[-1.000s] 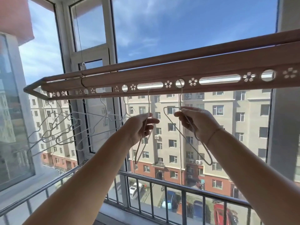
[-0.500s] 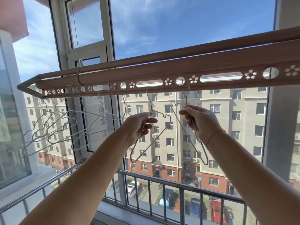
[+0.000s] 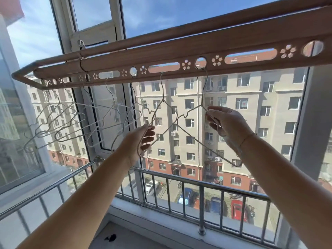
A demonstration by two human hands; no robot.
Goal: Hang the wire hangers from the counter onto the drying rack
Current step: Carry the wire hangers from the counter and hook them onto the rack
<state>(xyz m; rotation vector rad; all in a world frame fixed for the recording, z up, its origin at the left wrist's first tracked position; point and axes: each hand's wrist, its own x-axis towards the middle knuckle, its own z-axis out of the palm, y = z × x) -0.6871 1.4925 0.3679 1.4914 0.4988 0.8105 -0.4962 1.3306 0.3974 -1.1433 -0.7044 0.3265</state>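
A long wood-coloured drying rack (image 3: 179,51) with round holes and slots runs overhead. Several wire hangers (image 3: 75,119) hang from its left part. One wire hanger (image 3: 162,88) is hooked into a slot near the middle; my left hand (image 3: 145,141) holds its lower shoulder wire loosely between thumb and fingers. A second wire hanger (image 3: 202,97) is hooked in the round hole to the right. My right hand (image 3: 228,124) pinches its right shoulder wire. The counter is out of view.
A steel balcony railing (image 3: 197,184) crosses below my arms, in front of the glass. A white window frame (image 3: 100,33) with an inward-open sash stands behind the rack's left half. There is a grey pillar (image 3: 310,123) at the right and a dark spot (image 3: 111,237) on the floor.
Both hangers now hang by their hooks from the rack and have swung broadside. My hands have slid down from near the hooks to the shoulder wires, and the left grip has loosened.
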